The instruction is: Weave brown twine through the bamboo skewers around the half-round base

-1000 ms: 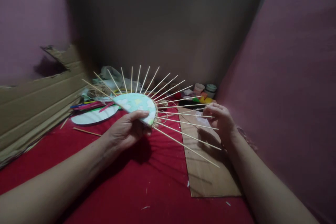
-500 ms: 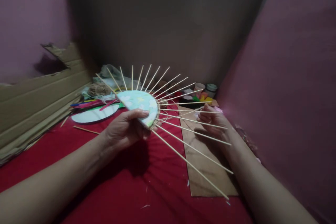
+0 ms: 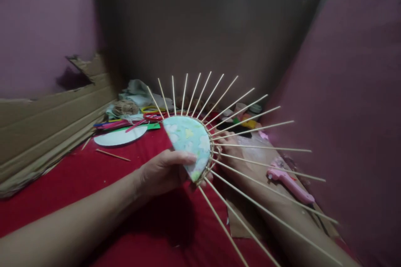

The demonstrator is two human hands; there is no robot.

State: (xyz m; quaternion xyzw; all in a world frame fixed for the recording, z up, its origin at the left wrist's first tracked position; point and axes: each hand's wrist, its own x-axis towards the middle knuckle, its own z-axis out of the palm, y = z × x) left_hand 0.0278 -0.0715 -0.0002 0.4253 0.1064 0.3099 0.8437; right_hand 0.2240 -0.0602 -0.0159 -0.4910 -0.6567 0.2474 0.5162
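My left hand (image 3: 163,171) grips the flat edge of a pale green, flower-patterned half disc (image 3: 188,142), thumb on top. Several thin wooden sticks (image 3: 250,127) fan out from its curved rim, which is wrapped with a little twine. The disc is held tilted above the red cloth (image 3: 125,167). My right hand (image 3: 230,144) lies behind the sticks, close to the rim on the right. The sticks partly hide its fingers, so I cannot make out whether it holds anything.
A pink glue gun (image 3: 290,181) lies right of my right forearm, by a brown cardboard sheet (image 3: 241,225). Further back are a white paper disc (image 3: 120,137), a twine ball (image 3: 125,108), coloured rings, pens and small cups (image 3: 255,108). Torn cardboard (image 3: 46,125) leans at left.
The disc with its sticks has come closer, to the right, and turned. My right hand has drawn in toward the rim. The view shifted, bringing the pink glue gun into sight.
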